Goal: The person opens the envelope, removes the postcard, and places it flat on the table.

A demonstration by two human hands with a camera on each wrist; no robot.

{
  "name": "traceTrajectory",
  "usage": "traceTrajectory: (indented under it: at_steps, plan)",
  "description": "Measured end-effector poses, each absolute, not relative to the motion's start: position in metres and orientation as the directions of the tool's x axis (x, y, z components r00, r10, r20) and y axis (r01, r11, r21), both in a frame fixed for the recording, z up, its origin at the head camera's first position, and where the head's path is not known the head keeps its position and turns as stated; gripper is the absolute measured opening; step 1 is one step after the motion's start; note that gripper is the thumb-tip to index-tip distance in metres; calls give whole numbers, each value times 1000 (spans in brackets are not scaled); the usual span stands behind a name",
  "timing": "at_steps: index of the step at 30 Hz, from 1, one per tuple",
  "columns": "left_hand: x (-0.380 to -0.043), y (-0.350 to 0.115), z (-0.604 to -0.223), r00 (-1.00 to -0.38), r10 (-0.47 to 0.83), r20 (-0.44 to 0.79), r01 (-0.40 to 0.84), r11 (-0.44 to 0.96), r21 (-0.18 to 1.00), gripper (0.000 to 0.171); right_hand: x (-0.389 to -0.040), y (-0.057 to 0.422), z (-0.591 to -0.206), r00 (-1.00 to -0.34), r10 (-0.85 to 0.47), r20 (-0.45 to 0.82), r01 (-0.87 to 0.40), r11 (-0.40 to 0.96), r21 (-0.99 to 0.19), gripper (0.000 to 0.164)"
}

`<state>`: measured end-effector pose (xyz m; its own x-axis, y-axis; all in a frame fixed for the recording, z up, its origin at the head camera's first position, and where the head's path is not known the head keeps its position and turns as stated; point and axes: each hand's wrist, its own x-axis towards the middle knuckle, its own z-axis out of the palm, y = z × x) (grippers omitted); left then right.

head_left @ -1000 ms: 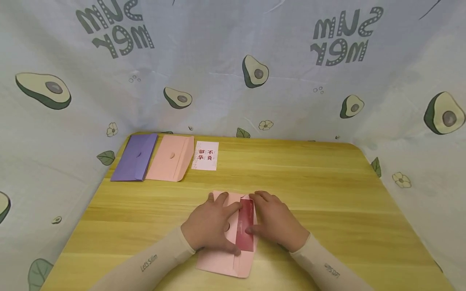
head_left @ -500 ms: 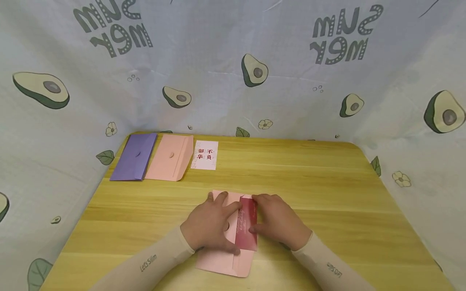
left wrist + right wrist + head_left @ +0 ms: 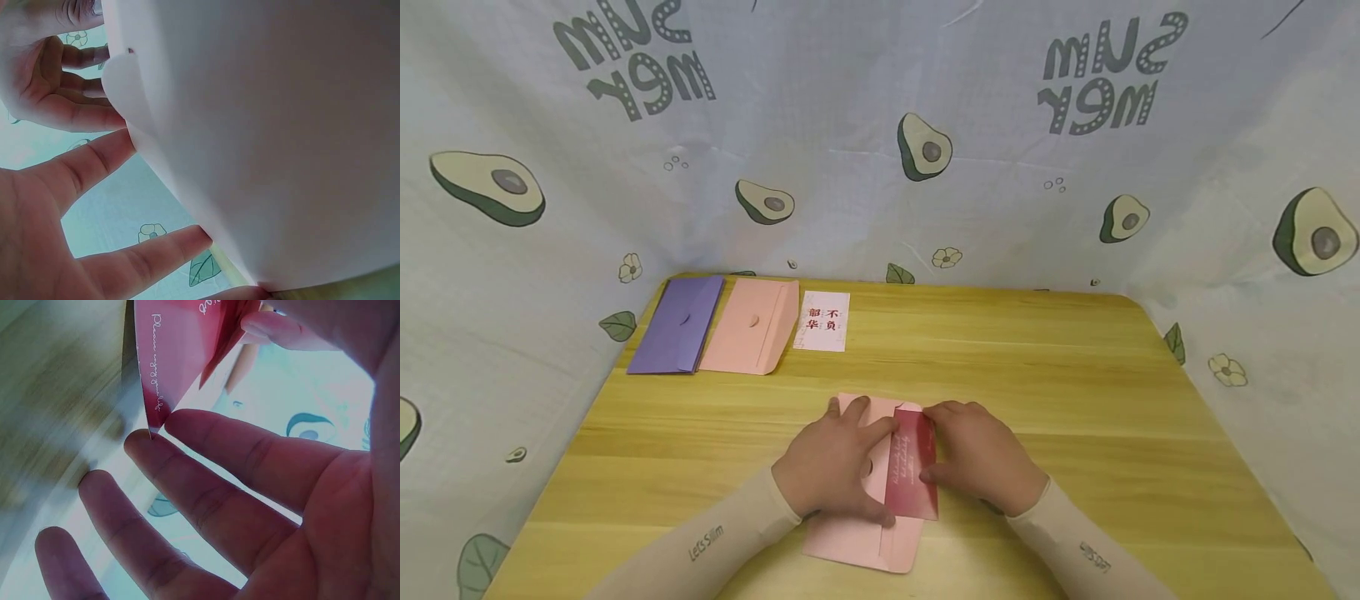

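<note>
A pink envelope (image 3: pixel 853 537) lies near the front of the table with its opening toward the right. Over it, my left hand (image 3: pixel 831 460) spreads its fingers and presses it; in the left wrist view, straight fingertips touch the pale envelope (image 3: pixel 269 150). A red card (image 3: pixel 910 475) with light script lettering sticks out of the envelope's right side, its left part hidden. My right hand (image 3: pixel 985 458) pinches the card's right edge. In the right wrist view, a corner of the card (image 3: pixel 172 359) sits between the index and middle fingertips.
At the back left of the wooden table (image 3: pixel 1037 358) lie a purple envelope (image 3: pixel 673 329) and another pink envelope (image 3: pixel 748 329). Beside them is a white card (image 3: pixel 822 321) with red characters. A printed cloth (image 3: pixel 850 100) hangs behind and at both sides.
The red card has slid a little to the right, out past the envelope's edge, along with my right hand. My left hand stays in place on the envelope.
</note>
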<state>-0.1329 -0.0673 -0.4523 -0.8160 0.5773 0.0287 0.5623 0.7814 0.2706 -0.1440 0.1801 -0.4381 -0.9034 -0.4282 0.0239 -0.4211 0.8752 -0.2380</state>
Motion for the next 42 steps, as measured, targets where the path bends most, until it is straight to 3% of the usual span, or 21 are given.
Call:
traceTrajectory:
  at_steps: [19, 34, 42]
  plan:
    - [-132, -66, -454, -822, 569, 21, 551, 786, 279, 118, -144, 188, -435, -919, -394, 32, -394, 905, -162, 83]
    - [-133, -66, -454, -815, 577, 46, 568, 782, 257, 117, -144, 196, -430, -915, -403, 36, -403, 902, -157, 76]
    - [-133, -65, -454, -816, 578, 35, 565, 782, 263, 116, -144, 200, -431, -916, -400, 29, -399, 901, -173, 85]
